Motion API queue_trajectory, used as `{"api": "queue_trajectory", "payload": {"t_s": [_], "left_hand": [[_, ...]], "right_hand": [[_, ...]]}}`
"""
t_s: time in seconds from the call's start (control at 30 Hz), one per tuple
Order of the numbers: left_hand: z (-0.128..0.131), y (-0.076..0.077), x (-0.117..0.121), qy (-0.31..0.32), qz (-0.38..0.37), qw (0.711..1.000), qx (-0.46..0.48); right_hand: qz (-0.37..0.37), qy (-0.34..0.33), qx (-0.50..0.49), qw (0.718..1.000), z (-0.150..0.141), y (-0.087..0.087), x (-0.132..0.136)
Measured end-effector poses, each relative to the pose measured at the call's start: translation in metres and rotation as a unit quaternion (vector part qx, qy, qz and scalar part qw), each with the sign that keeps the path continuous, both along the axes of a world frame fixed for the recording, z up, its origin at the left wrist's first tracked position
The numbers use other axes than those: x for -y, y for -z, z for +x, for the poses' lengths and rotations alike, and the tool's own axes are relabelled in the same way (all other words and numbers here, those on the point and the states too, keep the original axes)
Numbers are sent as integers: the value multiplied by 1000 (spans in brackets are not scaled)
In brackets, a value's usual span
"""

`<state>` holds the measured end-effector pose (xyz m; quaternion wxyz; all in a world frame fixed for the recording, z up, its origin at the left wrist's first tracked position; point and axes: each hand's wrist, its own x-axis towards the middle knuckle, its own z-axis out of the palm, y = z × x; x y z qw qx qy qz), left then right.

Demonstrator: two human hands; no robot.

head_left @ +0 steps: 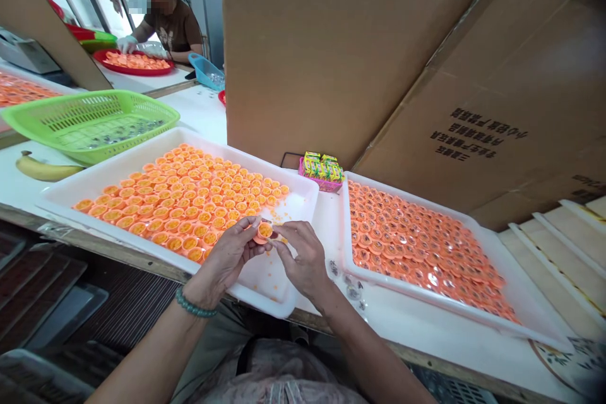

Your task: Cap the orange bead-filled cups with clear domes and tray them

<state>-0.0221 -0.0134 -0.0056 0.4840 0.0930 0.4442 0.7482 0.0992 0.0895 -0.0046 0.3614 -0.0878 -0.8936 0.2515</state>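
My left hand point(233, 254) pinches a small orange cup point(263, 231) between thumb and fingers, with its mouth turned up toward me and yellow-orange content inside. At the cup's right side, the bent thumb and fingers of my right hand point(303, 259) come close together. What they grip, if anything, is too small to make out. Both hands hover over the near right end of a white tray point(303, 192), which holds rows of similar filled orange cups point(189, 196) and loose orange crumbs.
To the right, another white tray point(407, 287) carries orange cups with shiny tops point(421, 246). Small clear pieces point(353, 287) lie between the trays. Behind are a pink basket point(326, 185) and cardboard point(331, 44). Leftward are a green basket point(95, 101), a banana point(47, 167) and a co-worker point(180, 25).
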Motion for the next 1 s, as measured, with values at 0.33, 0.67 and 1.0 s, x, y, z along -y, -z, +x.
{"api": "queue_trajectory", "payload": {"t_s": [0.33,0.67,1.0], "left_hand": [[-3,0,3,78,22,995,54],[-4,-2,2,85,-28,993,73],[0,-3,1,111,-3,994,5]], "right_hand": [[-11,-25,-39,999,-5,3,-1],[-44,-21,30,998,11,-12,-5],[10,-37,0,999,-2,-3,-6]]}}
